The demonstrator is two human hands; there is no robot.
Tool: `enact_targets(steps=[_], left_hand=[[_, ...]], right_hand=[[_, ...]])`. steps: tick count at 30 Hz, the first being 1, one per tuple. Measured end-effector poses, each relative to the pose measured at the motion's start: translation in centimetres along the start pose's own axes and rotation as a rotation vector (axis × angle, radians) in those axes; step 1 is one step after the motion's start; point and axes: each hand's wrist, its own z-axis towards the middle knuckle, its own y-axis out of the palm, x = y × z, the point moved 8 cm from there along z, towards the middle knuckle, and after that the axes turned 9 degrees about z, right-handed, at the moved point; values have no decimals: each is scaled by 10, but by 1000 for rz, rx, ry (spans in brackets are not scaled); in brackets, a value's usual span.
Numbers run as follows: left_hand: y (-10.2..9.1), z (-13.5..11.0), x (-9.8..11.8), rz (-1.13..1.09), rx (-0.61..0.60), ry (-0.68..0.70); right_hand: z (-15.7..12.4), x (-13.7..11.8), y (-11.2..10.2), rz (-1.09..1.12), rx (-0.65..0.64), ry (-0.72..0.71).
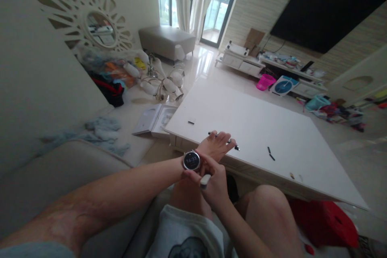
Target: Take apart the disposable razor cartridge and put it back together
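A round wristwatch [192, 161] with a dark lit face and silver rim is worn on my left wrist. My left hand [215, 146] is palm down over the near edge of the white table, fingers apart. Beneath its fingers a thin black pen-like thing [237, 148] shows at both sides; whether they touch it I cannot tell. My right hand [217, 181] grips the watch from below, thumb and forefinger at its rim. A small white-and-grey piece [205, 181] sits by the thumb of that hand; its kind is unclear.
On the white table [242, 109] lie a small dark-and-white piece [191, 121], two short black sticks [271, 153] and tiny bits at the right. An opened white box [155, 120] and a chandelier [165, 82] are on the floor to the left. A red object [326, 223] is at lower right.
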Motion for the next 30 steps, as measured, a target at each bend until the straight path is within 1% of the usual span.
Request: enact_targets(steps=[2, 4, 7, 10, 16, 22, 30], left_hand=[[-3, 0, 3, -12, -10, 9], [-8, 0, 5, -25, -6, 17], [-13, -1, 10, -37, -3, 42], [-16, -2, 15, -48, 0, 76], [-19, -3, 17, -97, 5, 86], [-18, -4, 17, -125, -14, 90], [-16, -5, 23, -126, 9, 107]], right_hand=[[-3, -4, -3, -30, 8, -51], [-8, -12, -8, -71, 10, -140], [-16, -27, -16, -147, -19, -288], [-22, -37, -22, -228, -43, -376], [-24, -41, -23, -300, -57, -421], [-23, -46, -21, -315, -114, -442], [-20, -56, -27, -381, -93, -518]])
